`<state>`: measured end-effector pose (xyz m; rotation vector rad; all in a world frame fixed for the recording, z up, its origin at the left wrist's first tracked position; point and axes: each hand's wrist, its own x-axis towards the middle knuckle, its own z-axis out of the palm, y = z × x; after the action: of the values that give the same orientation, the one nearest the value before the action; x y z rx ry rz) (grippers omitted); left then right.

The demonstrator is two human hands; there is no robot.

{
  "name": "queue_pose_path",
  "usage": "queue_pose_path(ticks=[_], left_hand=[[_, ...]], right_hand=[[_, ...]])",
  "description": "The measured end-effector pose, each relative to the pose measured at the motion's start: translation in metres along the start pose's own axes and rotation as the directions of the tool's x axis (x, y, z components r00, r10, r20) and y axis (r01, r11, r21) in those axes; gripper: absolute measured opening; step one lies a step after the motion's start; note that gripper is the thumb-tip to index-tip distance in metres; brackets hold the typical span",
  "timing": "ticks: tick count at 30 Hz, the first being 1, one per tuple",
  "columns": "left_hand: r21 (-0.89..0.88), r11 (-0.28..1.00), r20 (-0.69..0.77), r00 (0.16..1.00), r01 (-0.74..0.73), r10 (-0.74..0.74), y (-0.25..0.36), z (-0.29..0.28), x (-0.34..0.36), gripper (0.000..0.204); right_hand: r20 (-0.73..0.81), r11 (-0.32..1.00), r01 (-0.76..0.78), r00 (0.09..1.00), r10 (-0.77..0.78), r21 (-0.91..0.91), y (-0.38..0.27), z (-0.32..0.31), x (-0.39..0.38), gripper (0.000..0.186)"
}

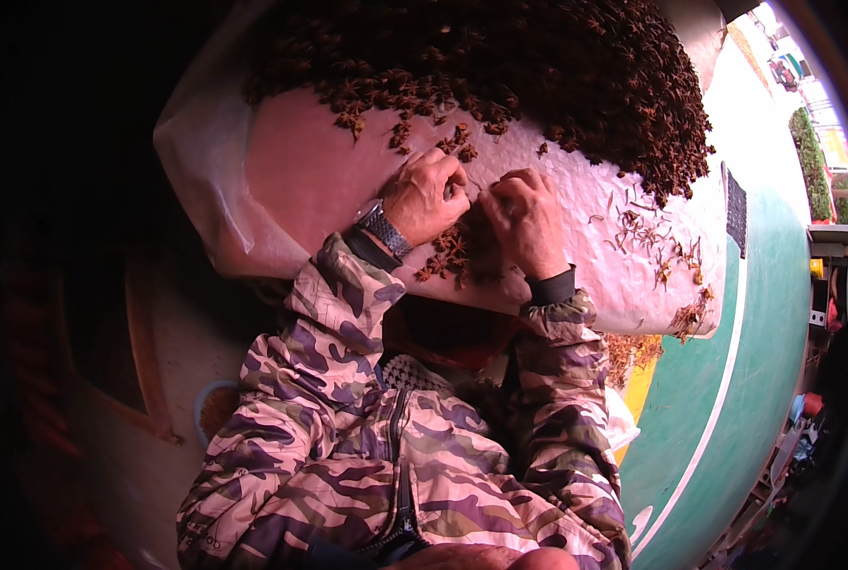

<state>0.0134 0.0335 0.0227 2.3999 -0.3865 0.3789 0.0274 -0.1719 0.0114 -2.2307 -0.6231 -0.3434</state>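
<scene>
A big heap of brown star anise pods [538,66] lies on a pale plastic sheet [301,180]. My left hand [429,195], with a metal watch [384,228] on its wrist, has its fingers curled over loose pods near the heap's edge. My right hand [528,223] rests beside it, fingers bent down onto a small pile of pods [452,255] between both hands. What the fingertips pinch is too small to make out. Both sleeves are camouflage patterned.
Thin stems and broken bits [657,247] are scattered on the sheet to the right, with more debris [628,351] at its near edge. A green painted floor with a white line [728,380] runs along the right. A dark wooden frame [149,351] stands at the left.
</scene>
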Motion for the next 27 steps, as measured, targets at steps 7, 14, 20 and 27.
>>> queue_pose_path(ticks=[7, 14, 20, 27], left_hand=[[-0.007, 1.0, -0.093, 0.996, 0.014, -0.015, -0.014, 0.007, 0.0, 0.011], [-0.094, 0.993, -0.056, 0.995, 0.076, -0.082, -0.01, 0.008, -0.001, 0.013], [-0.278, 0.95, -0.018, 0.988, 0.143, -0.154, 0.006, 0.006, 0.001, 0.015], [-0.667, 0.677, 0.183, 0.949, 0.311, -0.255, 0.025, 0.021, -0.001, 0.028]], right_hand=[[-0.008, 0.98, -0.034, 0.999, 0.033, -0.197, -0.006, 0.012, 0.012, 0.015], [0.021, 0.932, 0.001, 1.0, 0.007, -0.361, -0.005, 0.027, 0.009, 0.008], [-0.133, 0.807, -0.218, 0.93, 0.342, 0.549, 0.012, 0.022, 0.005, 0.009], [0.094, 0.18, -0.223, 0.838, 0.537, 0.958, -0.008, 0.013, 0.003, 0.02]])
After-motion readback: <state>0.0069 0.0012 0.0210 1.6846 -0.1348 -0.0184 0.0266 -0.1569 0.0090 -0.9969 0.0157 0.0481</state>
